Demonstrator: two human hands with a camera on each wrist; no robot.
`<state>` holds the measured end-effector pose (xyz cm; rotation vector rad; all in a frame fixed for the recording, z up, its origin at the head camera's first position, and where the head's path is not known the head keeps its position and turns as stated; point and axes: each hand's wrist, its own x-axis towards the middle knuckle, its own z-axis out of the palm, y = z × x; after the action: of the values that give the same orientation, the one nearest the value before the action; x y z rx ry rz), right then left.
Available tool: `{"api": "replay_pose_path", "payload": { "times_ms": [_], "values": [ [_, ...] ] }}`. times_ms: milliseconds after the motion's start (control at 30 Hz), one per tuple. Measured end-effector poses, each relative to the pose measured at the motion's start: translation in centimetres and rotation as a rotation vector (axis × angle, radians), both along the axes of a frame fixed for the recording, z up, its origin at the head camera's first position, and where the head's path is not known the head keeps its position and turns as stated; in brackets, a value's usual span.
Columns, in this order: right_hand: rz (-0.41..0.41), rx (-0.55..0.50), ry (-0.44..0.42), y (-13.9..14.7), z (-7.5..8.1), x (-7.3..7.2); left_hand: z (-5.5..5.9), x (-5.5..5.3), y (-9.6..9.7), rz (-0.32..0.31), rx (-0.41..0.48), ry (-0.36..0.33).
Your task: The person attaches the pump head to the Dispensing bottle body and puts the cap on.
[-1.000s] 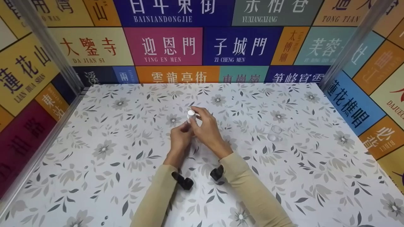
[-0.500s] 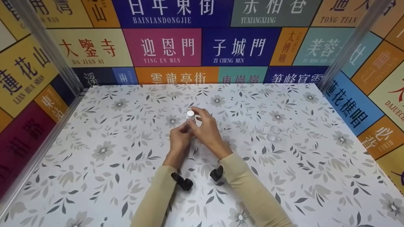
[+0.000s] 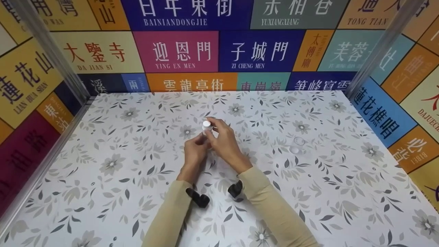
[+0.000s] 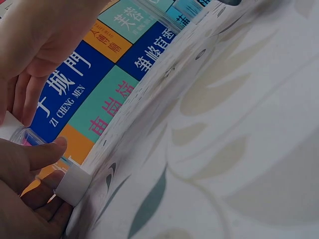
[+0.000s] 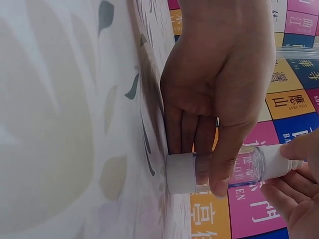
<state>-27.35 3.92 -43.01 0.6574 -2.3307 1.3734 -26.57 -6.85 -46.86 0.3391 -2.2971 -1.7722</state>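
Note:
A small clear bottle [image 5: 244, 167] with a white base [image 4: 74, 184] and a white top [image 3: 206, 125] stands near the middle of the table. My left hand [image 3: 195, 151] holds its clear body low down, thumb on one side and fingers on the other. At the white top, my right hand [image 3: 223, 140] pinches with thumb and fingers. In the right wrist view the base meets the tabletop, or nearly so, and a narrow white tip sticks out past the right thumb. Part of the clear body is hidden behind the left thumb.
A clear, cap-like piece [image 3: 297, 144] lies on the floral-patterned table [image 3: 144, 212], to the right of the hands. Panels with coloured name signs [image 3: 176, 51] stand along the back and both sides.
The white top appears slightly lower and its outline looks more compact between my right fingers. My left hand keeps the same hold, and the clear piece stays in place.

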Motion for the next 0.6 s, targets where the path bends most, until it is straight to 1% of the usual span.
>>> {"api": "replay_pose_path", "payload": {
  "times_ms": [133, 267, 433, 600],
  "values": [
    [0.009, -0.037, 0.018, 0.0, 0.04, -0.05, -0.02, -0.06, 0.01, 0.0, 0.021, 0.005],
    [0.024, -0.035, 0.045, -0.07, -0.06, -0.08, -0.16, -0.21, -0.03, 0.009, 0.018, 0.01],
    [0.037, -0.025, 0.037, -0.04, -0.09, -0.1, -0.21, -0.2, -0.08, 0.002, 0.026, 0.014],
    [0.033, -0.035, 0.016, 0.07, -0.07, -0.21, -0.14, -0.09, 0.0, -0.006, 0.04, 0.003]
  ]
}}
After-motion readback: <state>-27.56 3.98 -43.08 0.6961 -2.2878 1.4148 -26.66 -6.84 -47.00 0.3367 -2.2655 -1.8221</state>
